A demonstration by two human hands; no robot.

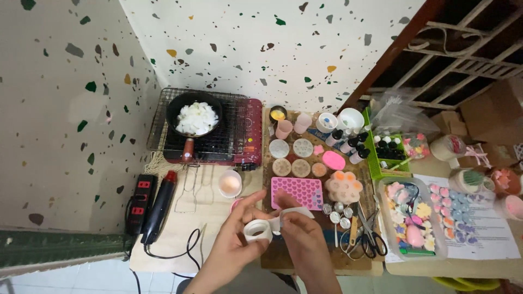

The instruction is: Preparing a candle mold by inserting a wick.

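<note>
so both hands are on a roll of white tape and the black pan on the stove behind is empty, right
Not quite. The hands, left and right, do hold the roll of white tape, but the head view shows the black pan full of white chunks.

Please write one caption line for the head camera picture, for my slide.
Left hand holds a white tape roll while right hand pulls its strip, above a pink mould.

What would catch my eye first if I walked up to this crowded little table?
Probably the two hands at the near edge: the left hand holds a white tape roll while the right hand pulls its strip. Behind them lies a pink heart mould, and at the far left a black pan of white chunks sits on a red stove.
</note>
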